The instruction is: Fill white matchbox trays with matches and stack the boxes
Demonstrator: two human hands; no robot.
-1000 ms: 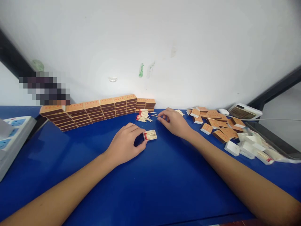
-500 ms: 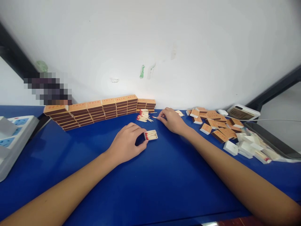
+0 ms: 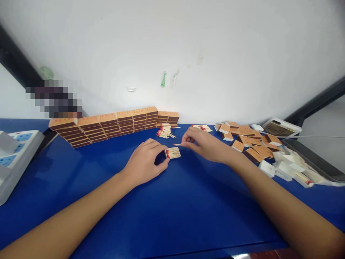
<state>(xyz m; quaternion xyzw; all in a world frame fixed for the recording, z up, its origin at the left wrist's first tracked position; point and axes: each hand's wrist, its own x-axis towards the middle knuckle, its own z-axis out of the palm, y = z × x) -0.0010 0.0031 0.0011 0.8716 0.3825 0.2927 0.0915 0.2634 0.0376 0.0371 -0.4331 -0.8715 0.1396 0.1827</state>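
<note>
My left hand point(image 3: 147, 160) grips the left end of a small white matchbox tray point(image 3: 173, 157) between thumb and fingers. Red-tipped matches point(image 3: 173, 153) lie in the tray, heads to the left. Just above and right of it, my right hand point(image 3: 201, 144) pinches a single match point(image 3: 176, 144) by its plain end, its red head pointing left. Behind the tray, a loose pile of matches point(image 3: 165, 131) rests on the blue table point(image 3: 172, 208). A second match pile point(image 3: 202, 127) lies beyond my right hand, partly hidden by it.
Stacked matchboxes point(image 3: 107, 127) form a wall at the back left. To the right are scattered matchbox sleeves point(image 3: 253, 140), white trays point(image 3: 284, 169), a phone point(image 3: 281, 127) and a cable point(image 3: 318, 136). A power strip point(image 3: 20, 154) sits at the left edge.
My right hand has moved toward me, carrying the match from near the pile to just above the tray. My left hand and the tray have stayed in place.
</note>
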